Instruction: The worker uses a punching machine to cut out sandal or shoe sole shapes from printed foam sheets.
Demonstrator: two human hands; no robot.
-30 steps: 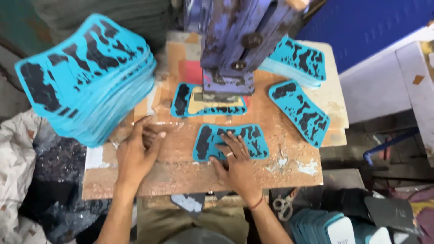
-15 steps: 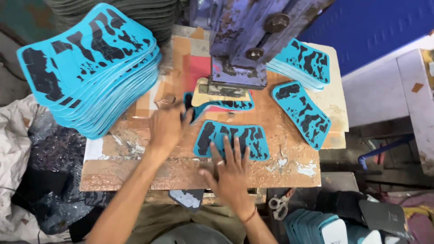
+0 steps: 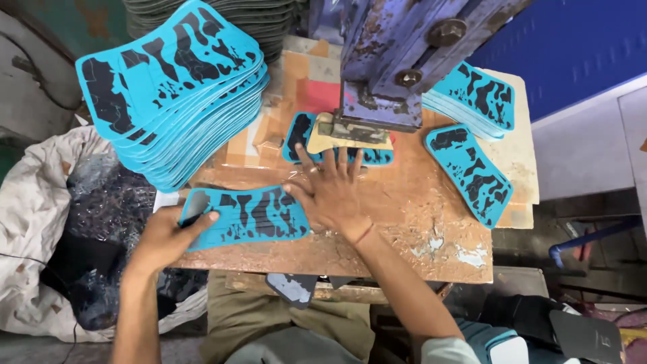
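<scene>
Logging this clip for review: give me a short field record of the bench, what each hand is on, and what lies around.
left hand: grips the left end of a turquoise sheet with black pattern, at the table's front edge
right hand: flat, fingers spread, on a sheet under the press
press: blue-purple, worn, its head down over that sheet
left pile: tall stack of like sheets
right side: single sheet, small stack
table: scuffed brown top
</scene>
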